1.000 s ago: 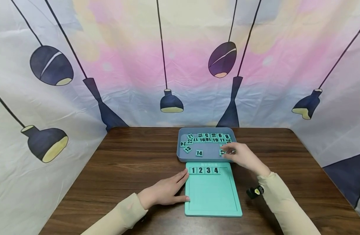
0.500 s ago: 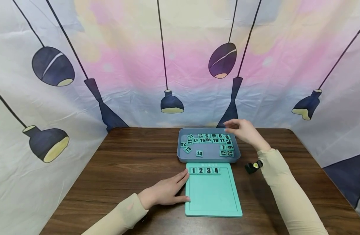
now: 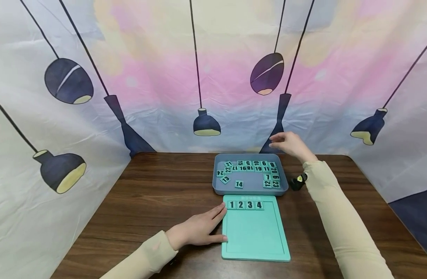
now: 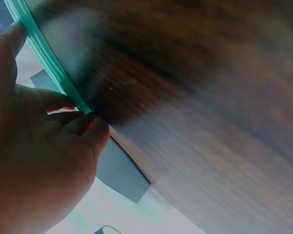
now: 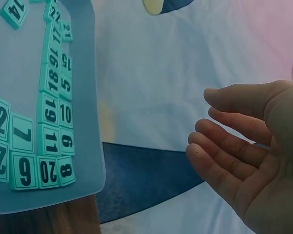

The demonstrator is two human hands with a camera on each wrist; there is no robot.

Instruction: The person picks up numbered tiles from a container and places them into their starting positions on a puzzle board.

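Note:
My left hand (image 3: 199,228) rests along the left edge of a teal number-puzzle board (image 3: 252,238), fingers extended and tips on its rim; the left wrist view shows the fingertips against the board's edge (image 4: 51,66). Tiles 1 to 4 (image 3: 250,205) lie side by side in the board's top row. Beyond the board is a grey-blue tray (image 3: 252,179) holding several loose teal number tiles. My right hand (image 3: 291,145) hovers past the tray's back right corner, fingers loosely bent. In the right wrist view that hand (image 5: 249,151) holds nothing and is apart from the tiles.
Tile 14 (image 3: 239,184) lies alone near the tray's front, while tile 5 (image 5: 65,88) is in the back row. A brown wooden table (image 3: 157,186) carries everything. A cloth backdrop (image 3: 164,77) printed with lamps hangs right behind the table.
My right hand has risen from the tray's front right tiles, up and away past its back corner, uncovering tiles 7, 12 and 23. The left hand stays on the board's edge.

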